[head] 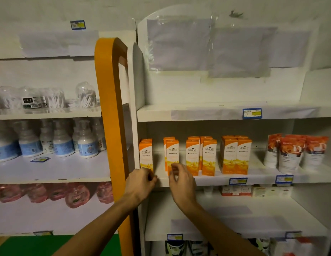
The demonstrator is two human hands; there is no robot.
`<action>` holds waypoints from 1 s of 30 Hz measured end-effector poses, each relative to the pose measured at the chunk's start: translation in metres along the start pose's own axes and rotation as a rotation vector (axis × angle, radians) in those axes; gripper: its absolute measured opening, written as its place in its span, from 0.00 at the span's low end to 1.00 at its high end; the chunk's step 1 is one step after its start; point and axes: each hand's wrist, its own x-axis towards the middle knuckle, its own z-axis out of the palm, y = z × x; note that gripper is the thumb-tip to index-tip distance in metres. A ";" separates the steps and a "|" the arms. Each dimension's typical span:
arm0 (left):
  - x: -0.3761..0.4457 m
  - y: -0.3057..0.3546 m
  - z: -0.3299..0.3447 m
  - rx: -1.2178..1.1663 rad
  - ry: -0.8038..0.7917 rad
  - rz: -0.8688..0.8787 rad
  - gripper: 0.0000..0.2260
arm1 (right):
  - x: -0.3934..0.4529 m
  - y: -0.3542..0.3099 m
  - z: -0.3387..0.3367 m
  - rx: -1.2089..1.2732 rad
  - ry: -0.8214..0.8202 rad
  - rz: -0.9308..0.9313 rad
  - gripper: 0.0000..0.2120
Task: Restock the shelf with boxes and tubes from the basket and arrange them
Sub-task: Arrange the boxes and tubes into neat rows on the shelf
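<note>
The left hand is gripping the base of the leftmost orange box with curled fingers, while the right hand is pinching the foot of the second orange box, apparently to square both to the front edge of the shelf. Further right, more orange boxes are standing upright in spaced pairs, faces forward, likely so labels are showing above the price tags, and orange-and-white tubes are standing cap-down at the far end. The basket is lying out of view.
</note>
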 end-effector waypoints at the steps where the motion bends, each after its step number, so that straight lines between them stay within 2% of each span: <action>1: -0.001 0.004 0.001 -0.007 0.009 0.001 0.06 | -0.002 0.002 -0.005 0.000 0.023 0.005 0.17; 7: -0.003 0.019 0.007 -0.090 -0.023 0.033 0.07 | 0.000 -0.006 -0.020 0.036 0.019 0.031 0.29; 12: 0.000 0.030 0.011 -0.205 -0.096 0.004 0.24 | 0.012 -0.003 -0.013 0.111 -0.078 0.115 0.30; 16: 0.001 0.039 0.018 -0.217 -0.119 0.017 0.28 | 0.013 0.004 -0.004 0.079 -0.175 0.142 0.31; 21: 0.009 0.038 0.023 -0.200 -0.175 0.022 0.27 | 0.024 0.009 0.000 0.042 -0.225 0.129 0.28; 30: 0.018 0.039 0.029 -0.170 -0.308 0.060 0.32 | 0.041 0.016 0.005 -0.089 -0.284 0.108 0.22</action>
